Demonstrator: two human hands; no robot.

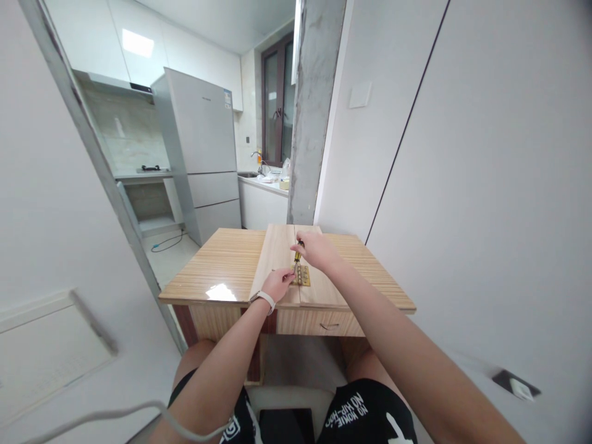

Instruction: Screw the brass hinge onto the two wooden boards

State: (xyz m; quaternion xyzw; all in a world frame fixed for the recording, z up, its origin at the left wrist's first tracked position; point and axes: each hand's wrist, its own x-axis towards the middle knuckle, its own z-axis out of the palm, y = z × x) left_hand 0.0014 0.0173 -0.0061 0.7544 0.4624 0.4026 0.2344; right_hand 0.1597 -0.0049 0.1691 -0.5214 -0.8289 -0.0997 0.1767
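Note:
My right hand (316,248) is wrapped round the handle of a yellow-and-black screwdriver (298,254), which points down, slightly tilted. Its tip meets a brass-coloured hinge (303,275) lying across the seam between two pale wooden boards (277,250). Close to the tip, my left hand (279,283) has its fingers pinched together at the hinge's left edge; whatever is between them is too small to make out. A light watch band circles my left wrist.
The boards lie on a wood-grain desk (208,265) with a drawer (319,324) in front. A white wall (444,185) rises close on the right. Beyond the desk stand a grey refrigerator (208,135) and a sink counter (263,200). A pale cable (115,410) crosses the lower left.

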